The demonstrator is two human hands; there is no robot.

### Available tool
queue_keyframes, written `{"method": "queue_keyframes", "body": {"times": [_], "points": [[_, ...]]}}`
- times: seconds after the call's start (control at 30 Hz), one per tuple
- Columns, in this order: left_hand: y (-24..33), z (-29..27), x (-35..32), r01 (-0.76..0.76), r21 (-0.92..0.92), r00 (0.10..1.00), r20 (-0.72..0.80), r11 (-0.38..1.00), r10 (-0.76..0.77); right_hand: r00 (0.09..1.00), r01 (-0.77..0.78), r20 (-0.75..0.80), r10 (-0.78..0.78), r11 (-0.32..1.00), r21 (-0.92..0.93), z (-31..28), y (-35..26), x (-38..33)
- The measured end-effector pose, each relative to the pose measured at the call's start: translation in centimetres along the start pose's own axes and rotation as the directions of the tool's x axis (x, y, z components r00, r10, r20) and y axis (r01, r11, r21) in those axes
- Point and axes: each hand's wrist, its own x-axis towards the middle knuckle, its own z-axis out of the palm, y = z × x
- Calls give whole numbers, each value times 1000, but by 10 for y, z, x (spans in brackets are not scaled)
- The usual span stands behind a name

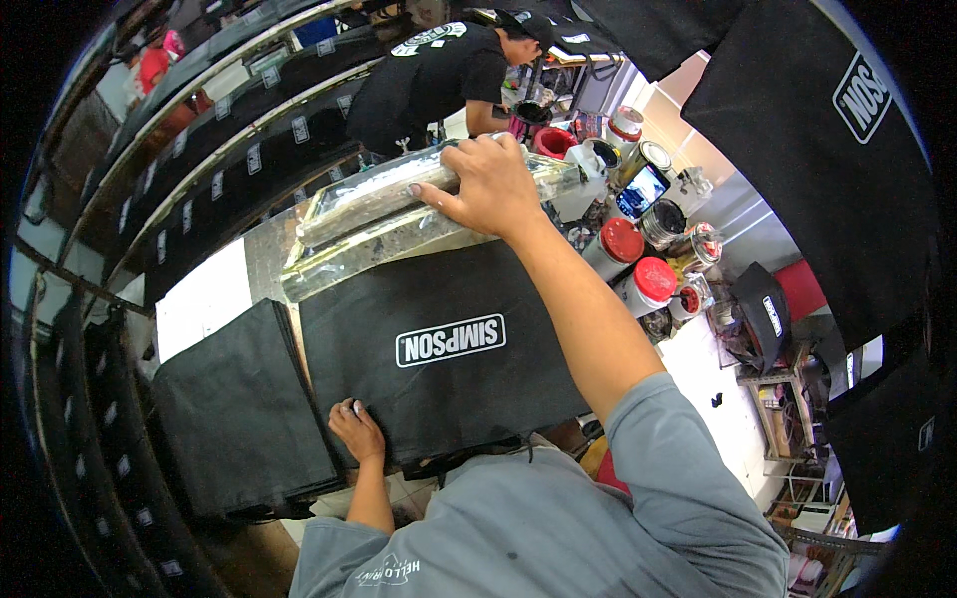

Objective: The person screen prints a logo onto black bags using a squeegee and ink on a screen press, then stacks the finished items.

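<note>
Black cloth (454, 394) lies between both hands' fingers. At its near left corner, the left hand's (357, 431) fingers rest bent, close together; whether they pinch it, I cannot tell. Beyond it, the right hand's (493, 184) fingers grip a taped frame (399, 237), thumb spread apart. Black fabric pile (244, 409) sits just left of the left fingers.

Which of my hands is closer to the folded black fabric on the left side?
Your left. The left hand rests beside that folded black fabric, near its right edge; the right hand is farther off, up on the frame.
</note>
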Motion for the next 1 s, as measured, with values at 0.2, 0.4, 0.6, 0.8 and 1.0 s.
{"method": "queue_keyframes", "body": {"times": [0.2,0.4,0.6,0.8,1.0], "points": [[-4,3,-1,-28,37,999,-45,999,30,1000,-3,19,3,1000,-20,0,1,2],[-5,3,0,7,21,1000,-12,1000,-6,999,-14,45,16,999,-43,-2,-1,5],[-2,3,-1,20,9,1000,-11,1000,-20,998,-25,53,27,999,-40,-2,-2,7],[-2,3,-1,9,39,1000,-12,999,-9,997,-27,67,29,999,-36,-3,-2,8],[-3,3,-1,0,29,1000,-18,1000,1,999,-15,39,17,999,-38,-2,-1,7]]}}
